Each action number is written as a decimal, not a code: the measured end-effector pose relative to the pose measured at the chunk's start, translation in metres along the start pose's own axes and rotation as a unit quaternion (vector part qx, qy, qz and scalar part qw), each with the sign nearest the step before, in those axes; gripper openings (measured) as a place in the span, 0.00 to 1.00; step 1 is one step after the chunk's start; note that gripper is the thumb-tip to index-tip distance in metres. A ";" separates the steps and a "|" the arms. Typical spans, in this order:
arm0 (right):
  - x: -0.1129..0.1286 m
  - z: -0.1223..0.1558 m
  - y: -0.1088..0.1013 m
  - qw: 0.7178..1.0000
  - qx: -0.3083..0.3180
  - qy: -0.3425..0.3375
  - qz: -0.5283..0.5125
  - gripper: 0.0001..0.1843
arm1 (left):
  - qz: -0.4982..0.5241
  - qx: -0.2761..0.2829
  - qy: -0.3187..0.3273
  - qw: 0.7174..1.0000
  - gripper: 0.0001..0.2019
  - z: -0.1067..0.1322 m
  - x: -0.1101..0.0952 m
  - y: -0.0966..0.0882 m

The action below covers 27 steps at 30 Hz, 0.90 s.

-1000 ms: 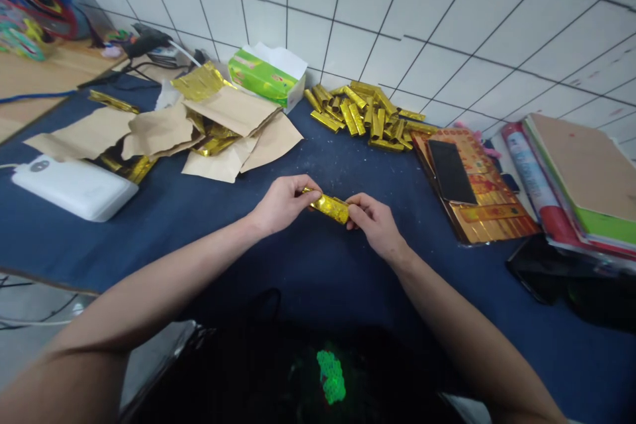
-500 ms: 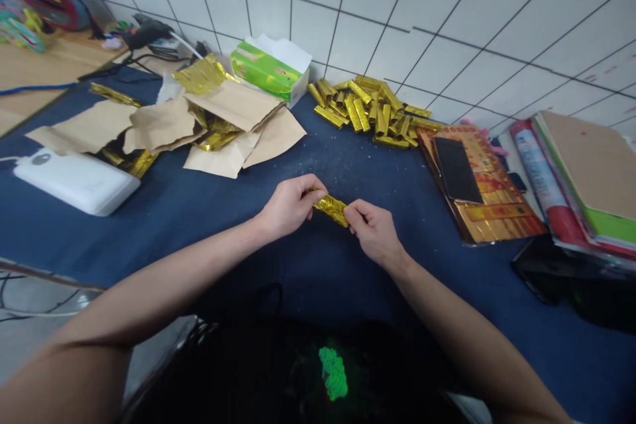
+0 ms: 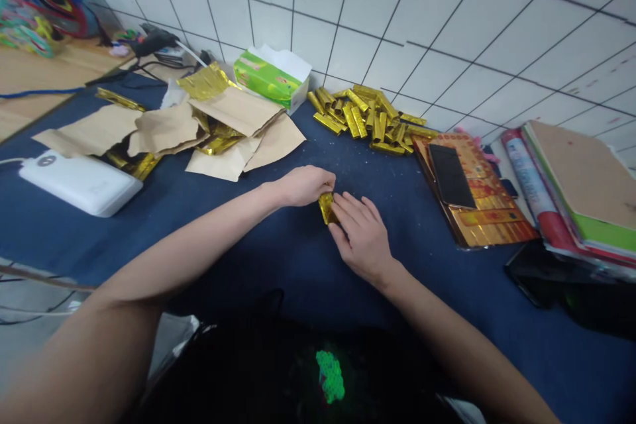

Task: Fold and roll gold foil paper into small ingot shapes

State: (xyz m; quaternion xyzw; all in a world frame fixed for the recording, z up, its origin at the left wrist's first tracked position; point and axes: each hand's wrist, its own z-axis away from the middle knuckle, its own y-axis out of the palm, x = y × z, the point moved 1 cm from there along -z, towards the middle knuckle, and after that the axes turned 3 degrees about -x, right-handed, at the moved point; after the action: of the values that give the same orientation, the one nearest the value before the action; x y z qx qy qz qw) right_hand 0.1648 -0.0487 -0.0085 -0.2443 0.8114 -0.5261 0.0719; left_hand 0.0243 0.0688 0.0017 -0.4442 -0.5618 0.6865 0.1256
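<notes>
On the blue surface (image 3: 407,202), left hand (image 3: 304,185) pinches one end of a folded gold foil piece (image 3: 326,207); right hand (image 3: 362,238) lies open and flat, fingers against it.

I see a shiny gold foil piece (image 3: 326,207) and a pile (image 3: 368,120) of the same gold. The cloth (image 3: 447,258) is dark blue, the tissue box (image 3: 263,77) green, the paper sheets (image 3: 238,109) brown, the wall (image 3: 447,26) white with a dark grid.

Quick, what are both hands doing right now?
Left hand: closed, pinching the small folded gold foil paper.
Right hand: open, fingers flat, touching that paper.
</notes>
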 end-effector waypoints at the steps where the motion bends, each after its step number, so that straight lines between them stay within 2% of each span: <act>1: 0.001 0.001 0.001 0.999 0.027 -0.019 0.011 0.21 | -0.022 0.002 0.007 1.000 0.09 -0.002 0.001 0.001; 5: 0.003 0.006 0.009 0.989 0.135 -0.034 0.049 0.32 | -0.077 0.008 0.027 0.997 0.09 -0.004 0.005 0.006; 8: 0.004 0.009 0.012 0.983 0.170 -0.030 0.061 0.36 | -0.103 -0.004 0.020 0.994 0.08 -0.003 0.005 0.006; 12: 0.004 0.010 0.012 0.981 0.183 -0.028 0.064 0.38 | -0.192 -0.103 -0.032 0.975 0.11 0.007 -0.003 0.006; 14: 0.004 0.010 0.012 0.980 0.187 -0.026 0.065 0.39 | -0.197 -0.130 -0.010 0.972 0.14 0.017 -0.011 0.008; 16: 0.004 0.010 0.013 0.979 0.190 -0.026 0.062 0.39 | -0.179 -0.097 0.033 0.978 0.19 0.030 -0.019 0.016; 18: 0.003 0.010 0.014 0.980 0.190 -0.026 0.057 0.39 | -0.175 -0.030 0.037 0.983 0.30 0.042 -0.024 0.026; 20: 0.003 0.010 0.014 0.981 0.186 -0.026 0.053 0.40 | -0.191 -0.001 0.022 0.981 0.40 0.051 -0.024 0.034; 23: 0.004 0.012 0.014 0.981 0.184 -0.026 0.055 0.40 | -0.214 0.004 0.010 0.977 0.42 0.056 -0.021 0.041; 27: 0.004 0.019 0.009 0.980 0.187 -0.032 0.059 0.40 | -0.221 0.003 0.006 0.975 0.41 0.055 -0.020 0.040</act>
State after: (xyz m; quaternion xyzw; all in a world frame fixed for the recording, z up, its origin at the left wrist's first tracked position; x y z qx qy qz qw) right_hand 0.1657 -0.0627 -0.0243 -0.1948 0.7093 -0.6549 0.1734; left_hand 0.0076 0.0053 -0.0251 -0.3125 -0.6434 0.6407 0.2790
